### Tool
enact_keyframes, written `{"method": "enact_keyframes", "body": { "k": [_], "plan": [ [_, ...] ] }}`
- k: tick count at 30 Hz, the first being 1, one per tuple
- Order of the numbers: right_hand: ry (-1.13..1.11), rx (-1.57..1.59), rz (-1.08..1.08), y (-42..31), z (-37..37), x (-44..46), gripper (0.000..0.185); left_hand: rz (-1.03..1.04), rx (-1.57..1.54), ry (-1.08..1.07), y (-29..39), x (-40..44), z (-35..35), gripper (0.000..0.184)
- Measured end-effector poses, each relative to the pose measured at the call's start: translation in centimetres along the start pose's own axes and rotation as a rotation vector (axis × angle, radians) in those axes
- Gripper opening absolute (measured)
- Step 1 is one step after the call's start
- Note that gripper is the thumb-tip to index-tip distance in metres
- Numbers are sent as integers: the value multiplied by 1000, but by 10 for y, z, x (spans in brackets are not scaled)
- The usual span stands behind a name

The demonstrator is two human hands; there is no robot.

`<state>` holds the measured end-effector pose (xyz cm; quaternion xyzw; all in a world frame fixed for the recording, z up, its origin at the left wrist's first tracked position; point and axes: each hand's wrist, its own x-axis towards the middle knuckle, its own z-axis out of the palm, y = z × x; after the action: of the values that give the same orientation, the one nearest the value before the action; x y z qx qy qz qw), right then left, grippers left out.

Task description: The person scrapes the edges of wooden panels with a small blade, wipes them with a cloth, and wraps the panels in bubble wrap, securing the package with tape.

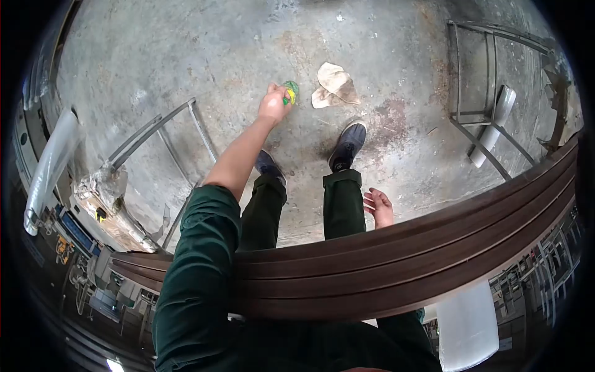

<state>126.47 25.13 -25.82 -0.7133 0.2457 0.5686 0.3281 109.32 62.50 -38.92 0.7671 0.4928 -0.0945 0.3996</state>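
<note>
My left hand (274,103) reaches out over the concrete floor, closed around a small green and yellow object (290,92); its exact kind is partly hidden by my fingers. Across the front of my body lies a long dark brown grooved board (396,266), with my left arm passing over it. My right hand (379,206) shows past the board's far edge, fingers apart and slightly bent, with nothing visible in them. The board hides most of my right arm. A pale, stained cloth-like piece (335,85) rests on the floor right of my left hand.
A metal frame stand (155,128) stands on the left and another metal stand (491,118) on the right. Clear-wrapped rolls lie beside them, such as the left roll (51,164). My shoes (349,146) are on the concrete floor (248,43).
</note>
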Motion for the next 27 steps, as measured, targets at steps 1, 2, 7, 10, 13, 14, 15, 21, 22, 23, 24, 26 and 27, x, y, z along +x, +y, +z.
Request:
{"method": "enact_keyframes", "body": {
  "k": [1,2,7,10,13,14,15,21,22,23,24,26,27],
  "plan": [
    [16,35,30,9,-5,1,34,12,2,26,-7,0,12,22],
    [39,77,55,13,-8,2,32,35,0,50,-8,2,20,23],
    [-171,332,88,7,-29,-6,39,33,146,-31,-7,-9,3,50],
    [-47,643,-107,-4,-39,-58,43,75,50,-64,17,-33,-30,71],
    [-147,873,-310,-74,-45,-127,52,-350,-777,-887,82,-89,-108,52],
    [-93,808,-379,-135,-32,-178,61,-357,-957,-1093,108,-112,-139,60],
    [-223,897,-449,-165,-31,-207,65,-260,-1012,-1210,132,-135,-168,62],
    [-174,909,-529,-224,-27,-212,82,31,-738,-1097,202,-240,-232,89],
    [-188,925,-535,-224,-27,-210,81,24,-731,-1114,205,-241,-234,92],
    [-201,937,-558,-225,-25,-212,80,16,-723,-1131,206,-237,-228,95],
    [-210,951,-575,-227,-23,-214,79,2,-716,-1152,205,-233,-223,99],
    [-212,959,-586,-226,-21,-216,78,11,-689,-1126,204,-233,-219,93],
    [-212,950,-583,-227,-21,-217,77,9,-698,-1123,207,-231,-219,91]
  ]
}}
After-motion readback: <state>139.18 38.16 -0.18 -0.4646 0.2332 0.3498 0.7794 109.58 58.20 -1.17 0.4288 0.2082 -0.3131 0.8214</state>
